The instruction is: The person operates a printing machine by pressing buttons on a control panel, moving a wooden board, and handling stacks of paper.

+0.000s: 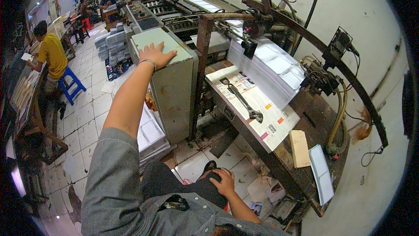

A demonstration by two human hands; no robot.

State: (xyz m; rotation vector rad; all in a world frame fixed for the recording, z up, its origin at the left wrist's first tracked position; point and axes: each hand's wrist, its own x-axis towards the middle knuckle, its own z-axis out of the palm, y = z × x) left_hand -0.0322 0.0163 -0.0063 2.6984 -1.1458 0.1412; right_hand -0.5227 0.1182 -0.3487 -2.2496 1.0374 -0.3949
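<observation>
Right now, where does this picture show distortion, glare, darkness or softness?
Head view: corners fade to black; the long dark metal bar looks curved, probably from the fisheye lens; the paper stack is bright on top; the left hand looks fairly sharp, the distant people softer.

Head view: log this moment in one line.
left hand: palm-down on cabinet | right hand: resting on leg | wrench: lying on printed sheet

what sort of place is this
Probably a printing or paper-finishing workshop: a large paper-feeding machine, a stack of printed sheets at its near end, and paper bundles piled on the tiled floor.
</observation>
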